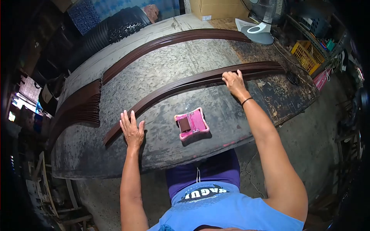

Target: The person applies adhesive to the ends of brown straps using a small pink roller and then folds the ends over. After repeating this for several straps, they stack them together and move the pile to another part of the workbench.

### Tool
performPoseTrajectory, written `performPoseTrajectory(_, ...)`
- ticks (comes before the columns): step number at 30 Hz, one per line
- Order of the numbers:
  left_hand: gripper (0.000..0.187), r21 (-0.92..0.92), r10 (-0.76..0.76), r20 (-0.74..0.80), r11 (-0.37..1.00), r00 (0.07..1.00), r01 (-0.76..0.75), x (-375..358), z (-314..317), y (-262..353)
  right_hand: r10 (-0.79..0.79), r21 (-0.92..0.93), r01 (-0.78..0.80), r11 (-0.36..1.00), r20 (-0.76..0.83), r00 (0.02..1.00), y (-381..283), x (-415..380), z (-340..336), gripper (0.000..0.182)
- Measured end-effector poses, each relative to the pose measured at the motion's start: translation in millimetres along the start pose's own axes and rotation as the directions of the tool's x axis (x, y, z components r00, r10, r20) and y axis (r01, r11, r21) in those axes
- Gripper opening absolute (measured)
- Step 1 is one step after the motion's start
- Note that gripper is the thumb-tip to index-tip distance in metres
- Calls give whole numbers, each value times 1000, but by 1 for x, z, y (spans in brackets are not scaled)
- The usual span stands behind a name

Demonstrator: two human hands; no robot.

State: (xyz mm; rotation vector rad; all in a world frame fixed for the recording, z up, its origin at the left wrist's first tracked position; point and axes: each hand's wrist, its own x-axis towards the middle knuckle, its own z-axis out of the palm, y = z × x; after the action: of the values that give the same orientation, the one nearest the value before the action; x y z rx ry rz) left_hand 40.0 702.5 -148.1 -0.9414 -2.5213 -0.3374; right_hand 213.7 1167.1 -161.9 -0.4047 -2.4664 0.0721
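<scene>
A long bundle of thin dark brown strips (169, 87) runs across the table in front of me, with a gap between its layers near the middle. My left hand (132, 131) lies flat on the bundle's near left end, fingers spread. Farther right, my right hand (234, 82) has its fingers curled at the front edge of the strips; the fingertips are partly hidden. Between my hands and closer to me sits a pink, rounded-corner device like a small scale (192, 124), bearing a small brown piece (185, 124).
More brown strips (154, 45) lie along the back of the table (162, 150). Another stack (79, 104) hangs over the left edge. A fan (262, 32) and a cardboard box (216, 9) stand at the back. Black scissors-like handles (293, 78) rest right; a yellow crate (307, 57) is beyond.
</scene>
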Motion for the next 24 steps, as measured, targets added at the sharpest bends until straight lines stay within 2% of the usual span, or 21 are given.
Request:
performPoseTrajectory(2,60,-16,11,-35,1000,999,-12,6,-11,-1,-104,60,107,992,-52,993,-2,20,-25,8)
performPoseTrajectory(3,60,-40,47,-99,998,994,-51,12,-19,0,-147,-9,147,989,-19,989,-8,35,-44,8)
performPoseTrajectory(4,59,-60,78,-162,994,984,-89,19,-27,3,-217,-2,217,976,-45,975,-22,49,-71,10)
performPoseTrajectory(6,61,-111,159,-286,974,945,-198,36,-51,23,-317,-16,317,948,-27,948,-52,73,-121,15)
performPoseTrajectory(7,64,-152,211,-363,947,908,-281,47,-59,36,-411,-15,411,912,-78,908,-70,86,-145,17)
performPoseTrajectory(9,84,-205,271,-444,897,854,-391,67,-78,69,-517,-122,507,853,-70,853,-112,101,-192,17)
performPoseTrajectory(10,92,-185,330,-518,858,789,-480,76,-89,88,-566,-216,536,816,-112,817,-137,101,-216,22)
performPoseTrajectory(11,91,-249,310,-566,819,764,-517,84,-95,108,-649,-352,594,723,-51,759,-145,107,-226,22)
performPoseTrajectory(12,89,-268,303,-577,807,759,-526,87,-109,128,-528,-337,536,774,122,840,-188,97,-270,19)
performPoseTrajectory(13,85,-444,279,-495,733,823,-515,88,-114,140,-500,-106,503,858,53,864,-201,92,-291,28)
performPoseTrajectory(14,81,-604,269,-404,639,874,-476,87,-117,147,-594,-118,591,798,16,805,-206,89,-314,28)
performPoseTrajectory(15,70,-731,247,-306,557,919,-393,79,-120,149,-680,-140,672,728,-22,733,-211,86,-337,29)
performPoseTrajectory(16,61,-622,303,-441,576,845,-531,75,-119,145,-756,-171,740,650,-59,651,-216,84,-359,29)
performPoseTrajectory(18,50,-591,307,-366,653,879,-474,50,-134,128,-622,-148,614,775,-11,783,-194,80,-392,31)
performPoseTrajectory(20,47,-602,343,-240,681,908,-416,23,-156,97,-398,-186,393,900,15,917,-173,58,-404,31)
performPoseTrajectory(22,56,-531,371,-118,760,921,-374,-3,-177,56,-252,4,253,968,79,965,-106,36,-411,32)
performPoseTrajectory(24,70,-390,465,-91,797,881,-461,-20,-201,27,-135,182,101,978,184,974,-53,4,-397,32)
